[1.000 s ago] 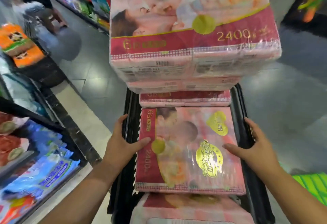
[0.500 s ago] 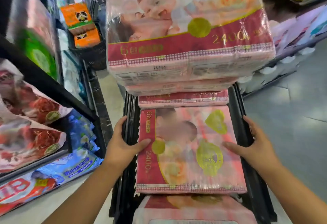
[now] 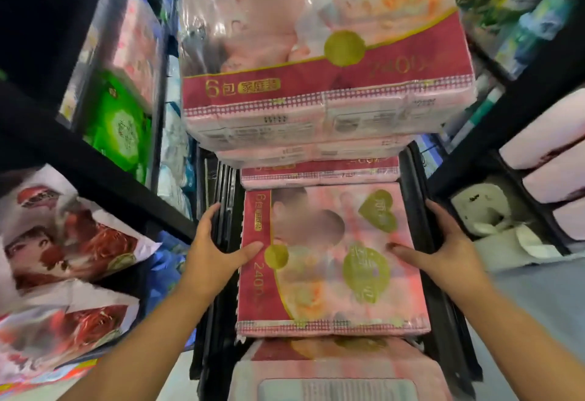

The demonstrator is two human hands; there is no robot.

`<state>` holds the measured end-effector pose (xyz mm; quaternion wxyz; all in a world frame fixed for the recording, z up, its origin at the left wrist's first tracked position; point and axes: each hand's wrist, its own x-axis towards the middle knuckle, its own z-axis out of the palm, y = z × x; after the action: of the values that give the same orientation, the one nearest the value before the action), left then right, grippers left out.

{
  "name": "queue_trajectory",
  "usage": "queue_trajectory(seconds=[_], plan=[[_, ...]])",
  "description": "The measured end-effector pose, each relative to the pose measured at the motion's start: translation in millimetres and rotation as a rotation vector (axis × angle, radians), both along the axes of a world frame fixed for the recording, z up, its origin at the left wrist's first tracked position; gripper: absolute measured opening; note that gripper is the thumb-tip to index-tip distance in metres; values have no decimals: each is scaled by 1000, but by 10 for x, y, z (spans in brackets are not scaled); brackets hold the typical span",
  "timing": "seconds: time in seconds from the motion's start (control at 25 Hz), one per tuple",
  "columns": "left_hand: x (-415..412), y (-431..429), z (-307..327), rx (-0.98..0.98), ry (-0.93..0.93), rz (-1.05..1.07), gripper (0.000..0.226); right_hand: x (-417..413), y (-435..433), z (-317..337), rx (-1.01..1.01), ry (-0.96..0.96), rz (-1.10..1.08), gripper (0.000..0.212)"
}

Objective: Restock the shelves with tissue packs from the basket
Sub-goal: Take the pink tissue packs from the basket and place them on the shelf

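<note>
Head view: left hand and right hand each grip a side rim of the black plastic basket, thumbs resting on the pink film-wrapped tissue pack lying inside. Carry it level (the stacked pink packs ahead look top-heavy).

A narrow shop aisle runs between two black shelf units. The left shelf unit carries green packs above its slanting board, and red-and-white packs lean at its lower front edge. The right shelf unit holds pale pink packs stacked at its near edge. Grey floor shows at lower right, evenly lit. Much of the shelving is blurred.
</note>
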<state>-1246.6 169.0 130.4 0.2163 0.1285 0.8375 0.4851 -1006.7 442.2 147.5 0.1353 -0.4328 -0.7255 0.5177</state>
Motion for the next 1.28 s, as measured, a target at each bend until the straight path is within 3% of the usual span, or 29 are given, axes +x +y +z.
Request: queue_trajectory(seconds=[0.44,0.52,0.72,0.88,1.0,1.28], plan=[[-2724,1749,-66,43,-28,76,126,-2986,1992,1,20,-42,109,136],[-3144,2081,-22,52,-45,67,120,-3423,2276,-10,47,-66,116,130],[-4354,2949,-105,-49,-57,59,130,-4599,3148,-79,73,-76,120,132],[-5075,3685,-121,-60,-68,80,121,-5459,3931,-151,77,-55,149,114],[-5671,4173,-233,-104,-69,110,131,-6155,4502,-220,76,-60,181,103],[-7150,5012,-561,-60,-160,115,125,-7717,5370,-449,79,-110,186,108]])
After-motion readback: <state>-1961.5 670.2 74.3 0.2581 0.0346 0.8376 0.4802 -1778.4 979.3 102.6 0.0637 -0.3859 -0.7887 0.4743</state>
